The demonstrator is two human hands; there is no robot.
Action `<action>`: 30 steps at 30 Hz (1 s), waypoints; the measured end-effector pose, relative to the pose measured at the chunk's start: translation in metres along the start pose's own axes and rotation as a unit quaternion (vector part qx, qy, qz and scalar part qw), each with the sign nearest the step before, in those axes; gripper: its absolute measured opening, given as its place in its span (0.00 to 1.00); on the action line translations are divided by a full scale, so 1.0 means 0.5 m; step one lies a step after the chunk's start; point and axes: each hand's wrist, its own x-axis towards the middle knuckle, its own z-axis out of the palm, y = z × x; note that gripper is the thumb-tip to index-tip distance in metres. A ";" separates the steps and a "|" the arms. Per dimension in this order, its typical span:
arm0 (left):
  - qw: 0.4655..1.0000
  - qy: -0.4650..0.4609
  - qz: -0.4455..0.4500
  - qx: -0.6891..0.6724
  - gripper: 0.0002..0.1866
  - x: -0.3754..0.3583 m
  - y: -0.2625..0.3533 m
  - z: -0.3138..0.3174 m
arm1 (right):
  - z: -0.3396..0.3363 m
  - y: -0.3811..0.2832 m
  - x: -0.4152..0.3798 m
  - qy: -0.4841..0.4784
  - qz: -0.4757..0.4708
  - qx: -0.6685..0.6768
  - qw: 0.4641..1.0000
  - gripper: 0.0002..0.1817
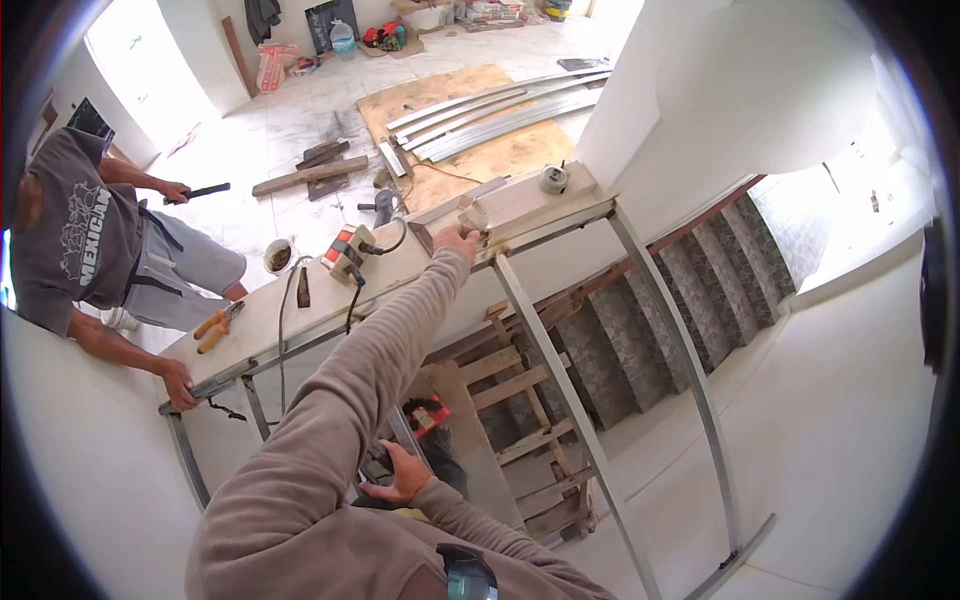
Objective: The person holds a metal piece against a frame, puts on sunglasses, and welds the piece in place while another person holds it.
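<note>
My left hand [457, 241] reaches across to the white ledge [430, 225]. Its fingers are closed beside a small pale, cup-like piece [474, 214]; what they grip is hidden. Below, my right hand [403, 474] is held near a metal stud [412, 437], thumb and fingers apart. Greyish things behind it are hard to make out. A metal frame [540, 335] of thin channels runs along the ledge and down into the stairwell. At the left, another person's hand [178, 385] rests on the frame's end, while that person's other hand holds a black bar [203, 193].
Pliers [213, 328], a power outlet box [347, 252] with cables and a round white item [553, 179] lie on the ledge. Beneath are wooden scaffolding [520, 385] and patterned stairs [640, 330]. Metal channels [500, 110] lie on plywood across the floor.
</note>
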 end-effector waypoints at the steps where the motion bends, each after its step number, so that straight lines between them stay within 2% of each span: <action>1: 1.000 -0.009 0.007 0.004 0.13 0.008 -0.007 0.011 | 0.002 0.001 -0.001 0.004 -0.005 0.000 1.000 0.51; 5: 0.999 -0.035 0.021 -0.022 0.13 0.014 -0.006 0.018 | -0.006 -0.001 -0.002 0.002 -0.005 -0.002 1.000 0.50; 11: 0.988 -0.033 0.098 0.116 0.10 -0.007 0.022 0.002 | -0.011 -0.006 -0.005 -0.011 0.002 0.003 1.000 0.49; 14: 0.981 -0.029 0.149 0.121 0.10 0.008 0.006 0.013 | -0.012 -0.007 -0.001 -0.008 0.003 0.009 1.000 0.49; 15: 0.974 -0.033 0.195 0.114 0.08 0.016 -0.001 0.010 | -0.013 -0.011 -0.002 -0.007 0.004 0.014 1.000 0.49; 21: 0.982 0.000 0.165 0.096 0.04 0.008 -0.050 -0.035 | -0.016 -0.022 -0.001 -0.019 0.016 0.018 1.000 0.49; 25: 0.988 0.017 0.138 0.073 0.05 -0.018 -0.090 -0.086 | -0.003 -0.009 -0.005 -0.006 0.006 0.009 1.000 0.51; 30: 0.993 -0.012 0.093 0.074 0.05 -0.056 -0.096 -0.163 | 0.012 0.006 -0.005 0.006 -0.006 -0.024 1.000 0.52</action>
